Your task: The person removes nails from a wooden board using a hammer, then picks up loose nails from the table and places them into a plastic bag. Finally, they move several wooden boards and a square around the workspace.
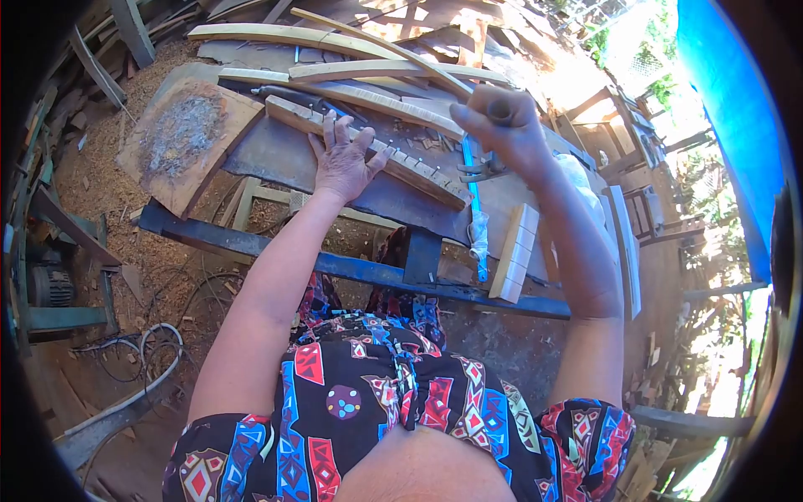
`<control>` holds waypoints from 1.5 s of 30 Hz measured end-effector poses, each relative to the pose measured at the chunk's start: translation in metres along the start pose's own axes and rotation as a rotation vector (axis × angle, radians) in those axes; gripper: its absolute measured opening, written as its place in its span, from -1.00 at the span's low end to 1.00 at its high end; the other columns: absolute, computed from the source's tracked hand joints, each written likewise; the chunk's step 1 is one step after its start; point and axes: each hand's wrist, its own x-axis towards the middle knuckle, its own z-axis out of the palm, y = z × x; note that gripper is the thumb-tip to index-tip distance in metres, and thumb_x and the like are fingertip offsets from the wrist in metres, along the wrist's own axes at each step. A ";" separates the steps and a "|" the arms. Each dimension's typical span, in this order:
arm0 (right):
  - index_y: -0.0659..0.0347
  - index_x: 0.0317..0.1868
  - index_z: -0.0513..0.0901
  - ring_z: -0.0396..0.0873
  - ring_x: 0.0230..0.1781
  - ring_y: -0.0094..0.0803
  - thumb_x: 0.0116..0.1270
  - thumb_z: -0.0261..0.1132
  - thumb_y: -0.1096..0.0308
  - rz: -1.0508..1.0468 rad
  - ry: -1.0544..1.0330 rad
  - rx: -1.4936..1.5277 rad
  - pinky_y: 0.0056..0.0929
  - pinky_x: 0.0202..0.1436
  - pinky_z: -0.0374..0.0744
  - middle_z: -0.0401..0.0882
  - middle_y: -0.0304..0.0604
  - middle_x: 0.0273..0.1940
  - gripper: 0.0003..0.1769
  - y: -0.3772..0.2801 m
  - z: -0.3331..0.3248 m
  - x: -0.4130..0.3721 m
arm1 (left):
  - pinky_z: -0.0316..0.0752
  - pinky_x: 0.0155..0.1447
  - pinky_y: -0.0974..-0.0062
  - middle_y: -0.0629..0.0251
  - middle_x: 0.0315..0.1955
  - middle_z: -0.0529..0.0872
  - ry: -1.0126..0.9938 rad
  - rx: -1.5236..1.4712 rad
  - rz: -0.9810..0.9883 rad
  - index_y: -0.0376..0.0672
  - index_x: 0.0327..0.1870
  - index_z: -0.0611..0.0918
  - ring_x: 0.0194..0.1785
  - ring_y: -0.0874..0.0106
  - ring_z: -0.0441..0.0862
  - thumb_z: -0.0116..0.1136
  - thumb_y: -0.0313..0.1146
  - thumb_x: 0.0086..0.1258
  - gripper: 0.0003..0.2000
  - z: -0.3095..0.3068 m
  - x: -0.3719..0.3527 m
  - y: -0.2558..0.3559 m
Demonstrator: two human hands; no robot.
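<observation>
Nail-studded wood strip (418, 173) lies slantwise on worktable (272, 155). Left hand (343, 161) spread over it; can't tell if pinching a nail. Right hand (512, 125), apart, clamped round hammer (483, 171). Line-marked block (514, 251) nearer the person.

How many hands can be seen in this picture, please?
2: the left hand rests on the nail-studded wooden bar; the right hand grips a hammer.
</observation>
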 end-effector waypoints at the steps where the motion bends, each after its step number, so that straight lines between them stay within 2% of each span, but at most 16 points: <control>1: 0.23 -0.55 0.53 0.14 -0.62 -0.72 0.27 0.37 0.14 -0.040 0.010 0.023 -0.57 -0.56 0.15 0.24 -0.46 -0.70 -0.62 -0.007 0.000 -0.001 | -0.21 0.36 -0.33 0.11 0.22 0.14 0.017 0.008 0.006 0.10 0.06 0.48 0.44 0.01 -0.16 0.02 0.21 0.27 -0.52 0.001 0.000 0.000; 2: 0.23 -0.55 0.53 0.14 -0.62 -0.72 0.27 0.37 0.14 -0.039 0.011 0.022 -0.57 -0.56 0.15 0.24 -0.46 -0.70 -0.62 -0.007 0.000 -0.001 | -0.20 0.36 -0.26 0.11 0.22 0.16 0.035 0.016 0.012 0.10 0.06 0.47 0.43 0.00 -0.13 0.02 0.21 0.27 -0.52 0.001 0.000 0.000; 4: 0.21 -0.54 0.56 0.15 -0.63 -0.74 0.27 0.36 0.12 -0.087 -0.081 -0.143 -0.59 -0.57 0.11 0.24 -0.49 -0.70 -0.62 -0.002 0.001 -0.001 | -0.20 0.37 -0.25 0.11 0.21 0.16 0.049 0.012 0.015 0.10 0.06 0.47 0.43 0.01 -0.14 0.03 0.21 0.27 -0.52 0.002 0.000 0.000; 6: 0.21 -0.54 0.57 0.15 -0.64 -0.75 0.28 0.36 0.12 -0.087 -0.079 -0.116 -0.59 -0.57 0.11 0.24 -0.50 -0.70 -0.63 0.007 0.003 -0.002 | -0.20 0.37 -0.25 0.12 0.21 0.16 0.065 0.009 0.011 0.11 0.05 0.48 0.43 0.01 -0.14 0.03 0.21 0.27 -0.53 0.003 -0.001 0.000; 8: 0.20 -0.54 0.58 0.14 -0.64 -0.76 0.28 0.36 0.11 -0.089 -0.081 -0.085 -0.60 -0.57 0.10 0.25 -0.51 -0.71 -0.63 0.009 0.005 -0.002 | -0.21 0.34 -0.43 0.11 0.21 0.12 0.034 -0.020 0.015 0.12 0.05 0.50 0.45 0.01 -0.19 0.03 0.21 0.28 -0.53 0.003 0.000 -0.002; 10: 0.20 -0.54 0.59 0.14 -0.64 -0.76 0.29 0.35 0.12 -0.004 -0.045 -0.040 -0.60 -0.57 0.10 0.24 -0.51 -0.71 -0.63 0.006 0.007 -0.005 | -0.20 0.34 -0.43 0.11 0.21 0.12 0.036 -0.015 0.008 0.12 0.05 0.49 0.45 0.00 -0.19 0.03 0.21 0.28 -0.53 0.003 0.001 -0.001; 14: 0.20 -0.54 0.59 0.15 -0.63 -0.78 0.30 0.35 0.13 0.002 -0.041 0.003 -0.60 -0.57 0.10 0.24 -0.51 -0.71 -0.64 -0.006 0.004 -0.006 | -0.18 0.33 -0.44 0.10 0.21 0.12 0.038 -0.005 0.015 0.12 0.04 0.48 0.45 -0.01 -0.18 0.02 0.22 0.28 -0.54 0.002 0.000 0.000; 20: 0.19 -0.53 0.61 0.16 -0.65 -0.78 0.29 0.36 0.09 -0.097 -0.070 -0.053 -0.60 -0.58 0.11 0.25 -0.51 -0.72 -0.63 0.000 0.009 -0.004 | -0.18 0.33 -0.44 0.10 0.21 0.12 0.051 -0.007 0.018 0.12 0.03 0.48 0.44 -0.01 -0.17 0.03 0.21 0.28 -0.55 0.004 0.000 -0.002; 27: 0.20 -0.52 0.62 0.21 -0.65 -0.77 0.28 0.36 0.06 0.010 -0.057 -0.029 -0.61 -0.57 0.15 0.28 -0.51 -0.72 -0.61 0.004 0.012 -0.003 | -0.19 0.33 -0.45 0.10 0.21 0.12 0.051 -0.013 0.019 0.13 0.02 0.49 0.44 0.00 -0.16 0.04 0.20 0.27 -0.55 0.003 0.000 0.000; 29: 0.20 -0.51 0.62 0.22 -0.65 -0.77 0.29 0.35 0.07 0.006 -0.069 -0.037 -0.62 -0.58 0.16 0.29 -0.51 -0.71 -0.62 0.005 0.012 -0.003 | -0.21 0.34 -0.34 0.12 0.21 0.16 0.047 0.012 0.013 0.13 0.06 0.49 0.44 0.01 -0.14 0.02 0.23 0.27 -0.52 0.002 -0.001 0.000; 33: 0.20 -0.51 0.59 0.25 -0.65 -0.77 0.30 0.35 0.10 -0.030 0.015 0.050 -0.66 -0.58 0.19 0.32 -0.49 -0.70 -0.64 0.000 0.005 -0.006 | -0.19 0.35 -0.31 0.10 0.24 0.15 0.028 0.002 0.005 0.13 0.07 0.50 0.44 0.00 -0.13 0.06 0.19 0.27 -0.54 -0.001 -0.001 -0.001; 36: 0.20 -0.54 0.56 0.33 -0.65 -0.74 0.31 0.34 0.17 -0.033 0.116 0.057 -0.67 -0.58 0.27 0.37 -0.43 -0.68 -0.65 -0.006 -0.010 -0.011 | -0.17 0.36 -0.28 0.08 0.28 0.14 0.186 -0.084 0.067 0.14 0.09 0.50 0.44 -0.03 -0.11 0.12 0.14 0.26 -0.55 0.000 -0.003 -0.001; 40: 0.21 -0.54 0.42 0.28 -0.69 -0.55 0.39 0.16 0.30 -0.089 0.291 0.195 -0.54 -0.55 0.29 0.28 -0.32 -0.69 -0.68 0.009 -0.030 -0.018 | -0.13 0.35 -0.28 0.09 0.29 0.15 0.263 -0.157 0.112 0.13 0.09 0.51 0.45 -0.04 -0.07 0.28 0.01 0.17 -0.53 -0.002 -0.007 -0.007; 42: 0.20 -0.53 0.39 0.24 -0.70 -0.53 0.45 0.09 0.28 -0.141 0.387 0.543 -0.50 -0.54 0.28 0.20 -0.33 -0.71 -0.66 0.014 -0.042 -0.020 | -0.13 0.35 -0.30 0.10 0.28 0.17 0.261 -0.205 0.126 0.12 0.07 0.52 0.45 -0.03 -0.05 0.32 -0.02 0.13 -0.53 -0.006 -0.005 -0.006; 43: 0.18 -0.53 0.37 0.20 -0.71 -0.52 0.49 0.03 0.25 -0.168 0.404 0.572 -0.48 -0.53 0.27 0.13 -0.34 -0.72 -0.63 0.018 -0.046 -0.020 | -0.13 0.35 -0.31 0.11 0.27 0.19 0.258 -0.223 0.060 0.09 0.03 0.52 0.45 -0.02 -0.02 0.34 -0.09 0.10 -0.55 -0.009 -0.004 -0.001; 45: 0.17 -0.54 0.36 0.20 -0.72 -0.53 0.47 0.06 0.29 -0.162 0.428 0.652 -0.50 -0.54 0.27 0.15 -0.34 -0.71 -0.65 0.019 -0.048 -0.025 | -0.13 0.34 -0.33 0.12 0.26 0.21 0.257 -0.241 -0.007 0.07 -0.01 0.53 0.45 -0.01 0.01 0.35 -0.16 0.07 -0.57 -0.017 -0.002 0.012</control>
